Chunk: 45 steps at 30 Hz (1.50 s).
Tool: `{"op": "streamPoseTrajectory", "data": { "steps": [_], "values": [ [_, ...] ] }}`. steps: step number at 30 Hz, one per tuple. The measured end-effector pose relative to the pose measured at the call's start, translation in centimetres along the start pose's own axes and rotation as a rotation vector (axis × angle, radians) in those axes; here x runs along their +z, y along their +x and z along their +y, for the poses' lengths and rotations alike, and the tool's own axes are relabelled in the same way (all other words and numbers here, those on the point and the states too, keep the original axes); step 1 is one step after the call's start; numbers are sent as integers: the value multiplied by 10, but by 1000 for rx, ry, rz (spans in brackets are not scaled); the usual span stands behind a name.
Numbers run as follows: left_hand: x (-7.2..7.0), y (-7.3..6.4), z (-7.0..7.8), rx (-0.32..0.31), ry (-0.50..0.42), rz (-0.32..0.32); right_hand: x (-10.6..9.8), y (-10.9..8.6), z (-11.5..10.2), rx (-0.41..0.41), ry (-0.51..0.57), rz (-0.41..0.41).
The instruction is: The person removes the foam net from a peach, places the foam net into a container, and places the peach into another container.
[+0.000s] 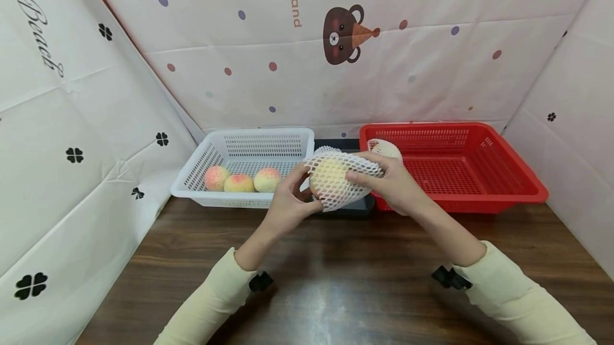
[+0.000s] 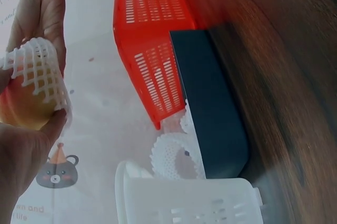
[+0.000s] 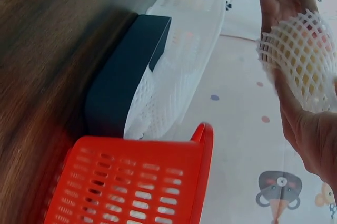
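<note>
Both hands hold a peach [image 1: 331,177] partly covered by a white foam net sleeve [image 1: 354,166], raised above the space between two baskets. My left hand [image 1: 291,200] grips the peach and the net's edge from the left. From the right, my right hand [image 1: 394,182] holds the net, its thumb across the mesh. The left wrist view shows bare peach skin [image 2: 23,105] at the net's open end. Three bare peaches, one of them a yellow-pink peach [image 1: 267,179], lie in the white basket [image 1: 192,194]. A netted peach [image 1: 386,149] sits at the left end of the red basket [image 1: 499,198].
A dark box [image 2: 210,103] stands between the baskets, with more white foam nets [image 2: 171,153] in it. All stand on a brown wooden table [image 1: 336,281], backed by a printed white cloth [image 1: 297,83]. Cloth also hangs at both sides.
</note>
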State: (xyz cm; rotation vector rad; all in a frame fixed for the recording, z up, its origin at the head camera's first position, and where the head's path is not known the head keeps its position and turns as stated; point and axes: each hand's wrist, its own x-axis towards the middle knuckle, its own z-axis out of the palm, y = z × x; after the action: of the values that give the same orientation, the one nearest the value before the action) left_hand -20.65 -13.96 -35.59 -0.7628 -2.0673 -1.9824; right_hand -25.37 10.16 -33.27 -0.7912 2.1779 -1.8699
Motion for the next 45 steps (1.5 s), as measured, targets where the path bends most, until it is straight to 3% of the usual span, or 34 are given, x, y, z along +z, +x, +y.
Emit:
{"op": "streamPoseTrajectory", "data": {
  "steps": [5, 16, 25, 33, 37, 45],
  "values": [
    [-7, -1, 2, -16, 49, 31, -9, -2, 1, -6, -14, 33],
    [-20, -3, 2, 5, 97, 62, -29, -5, 0, 2, -163, 107],
    [-34, -4, 5, 8, 137, 116, -38, 0, 10, -142, -350, 290],
    [-48, -10, 8, -15, 158, 169, -23, 20, 13, -346, -566, 375],
    [-53, -12, 9, -3, 164, 173, -10, 35, 8, -420, -676, 364],
    [-58, -15, 9, -8, 174, 186, 9, 73, 15, -417, -983, 385]
  ]
}}
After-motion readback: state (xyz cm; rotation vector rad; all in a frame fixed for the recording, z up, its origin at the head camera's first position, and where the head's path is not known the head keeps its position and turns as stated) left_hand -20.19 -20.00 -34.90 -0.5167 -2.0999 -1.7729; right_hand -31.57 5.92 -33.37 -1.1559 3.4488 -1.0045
